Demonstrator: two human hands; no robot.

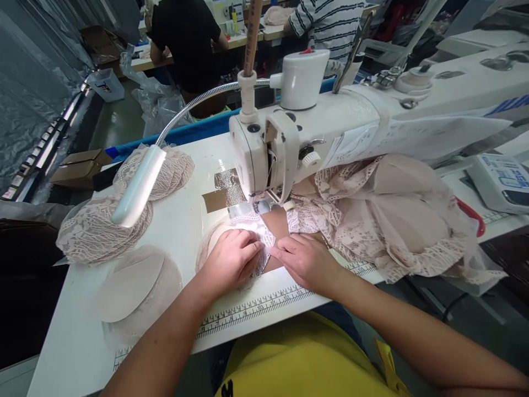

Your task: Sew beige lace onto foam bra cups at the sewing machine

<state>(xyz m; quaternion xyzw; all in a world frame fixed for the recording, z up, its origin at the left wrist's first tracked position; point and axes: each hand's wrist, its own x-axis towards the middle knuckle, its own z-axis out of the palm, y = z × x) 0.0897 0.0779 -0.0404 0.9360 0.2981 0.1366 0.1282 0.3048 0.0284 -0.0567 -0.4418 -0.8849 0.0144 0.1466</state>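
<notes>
A beige lace fabric piece [257, 225] lies under the head of a white sewing machine [250, 160], its scalloped edge lit brightly near the needle. My left hand [233, 256] is closed on this piece, fingers curled over it and fingertips at its edge. From the right, my right hand [308, 262] pinches at the same edge; its fingertips nearly meet those of the left. What lies beneath the fingers is hidden. Just past my right hand, a heap of sewn lace and mesh pieces [397, 215] spreads to the right of the needle.
Stacks of lace pieces [105, 231] and smooth rounded cup pieces [132, 286] lie at the left. A lamp [140, 187] on a bent neck hangs over them. A printed ruler [256, 309] runs along the table's front edge. Two people work at a table behind.
</notes>
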